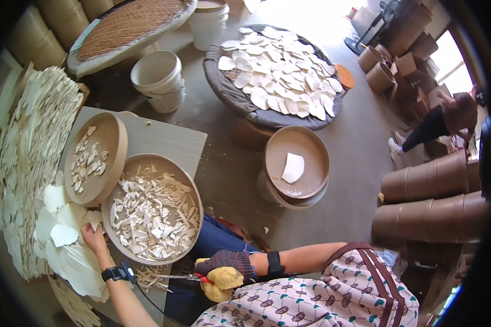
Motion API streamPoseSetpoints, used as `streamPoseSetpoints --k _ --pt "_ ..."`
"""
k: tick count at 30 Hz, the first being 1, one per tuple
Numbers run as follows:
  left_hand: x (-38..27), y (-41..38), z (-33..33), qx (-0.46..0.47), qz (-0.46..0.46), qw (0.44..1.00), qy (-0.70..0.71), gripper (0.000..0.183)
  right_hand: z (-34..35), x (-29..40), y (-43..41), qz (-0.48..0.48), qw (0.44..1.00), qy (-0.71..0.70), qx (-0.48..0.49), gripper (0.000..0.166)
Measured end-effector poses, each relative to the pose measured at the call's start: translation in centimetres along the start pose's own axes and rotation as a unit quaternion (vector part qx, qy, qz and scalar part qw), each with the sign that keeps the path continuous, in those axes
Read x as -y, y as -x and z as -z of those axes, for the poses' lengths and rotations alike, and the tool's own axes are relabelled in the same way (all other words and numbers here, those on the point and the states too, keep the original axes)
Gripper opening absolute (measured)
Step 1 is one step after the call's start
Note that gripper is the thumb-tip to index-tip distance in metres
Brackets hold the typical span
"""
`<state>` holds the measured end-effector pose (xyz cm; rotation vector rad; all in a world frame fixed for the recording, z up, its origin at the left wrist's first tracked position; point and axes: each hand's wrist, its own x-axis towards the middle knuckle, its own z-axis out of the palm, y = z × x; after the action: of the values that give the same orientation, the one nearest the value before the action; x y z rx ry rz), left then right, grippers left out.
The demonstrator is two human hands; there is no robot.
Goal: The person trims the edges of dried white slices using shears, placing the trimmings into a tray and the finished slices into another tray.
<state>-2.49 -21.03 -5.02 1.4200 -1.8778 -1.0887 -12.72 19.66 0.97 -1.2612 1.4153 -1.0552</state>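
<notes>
My left hand (94, 238) pinches a small cream-white flat piece (91, 218) beside a round tub. Under and around it lie loose pale sheets (67, 261), whose material I cannot tell. In a dark knitted glove, my right hand (226, 263) grips scissors (180, 277) with thick yellow padding (226, 278) on the handles; the blades point left over my lap. Between the hands, the round shallow tub (200, 212) holds many white and tan broken strips and shards. A second round tub (122, 135) leans on its rim, with small fragments inside.
A tall stack of pale sheets (37, 163) stands at left by the grey table (176, 139). White pieces (286, 69) cover a padded round tray. One white piece (293, 168) sits in a tub on a bucket. A white bucket (159, 81) and a walking person (438, 118) are farther off.
</notes>
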Motion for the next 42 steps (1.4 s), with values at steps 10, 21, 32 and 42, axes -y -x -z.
streamPoseSetpoints --k 10,21,32,42 --pt "-8.1 15.8 3.9 0.221 0.088 0.925 0.297 0.033 -5.1 -9.3 -0.5 0.07 0.955 -0.246 -0.152 0.026" --pt "-7.0 21.8 1.4 0.132 0.105 0.916 0.363 0.035 -4.7 -3.5 -5.1 -0.012 0.894 -0.448 0.005 0.023" --pt "-5.0 22.2 1.7 0.113 0.031 0.936 0.331 0.047 -6.5 -3.6 -5.9 0.061 0.988 -0.14 -0.004 0.027" --pt "-4.7 21.1 2.1 0.205 0.108 0.924 0.304 0.044 -6.3 -3.1 -5.5 0.002 0.984 -0.179 -0.016 0.026"
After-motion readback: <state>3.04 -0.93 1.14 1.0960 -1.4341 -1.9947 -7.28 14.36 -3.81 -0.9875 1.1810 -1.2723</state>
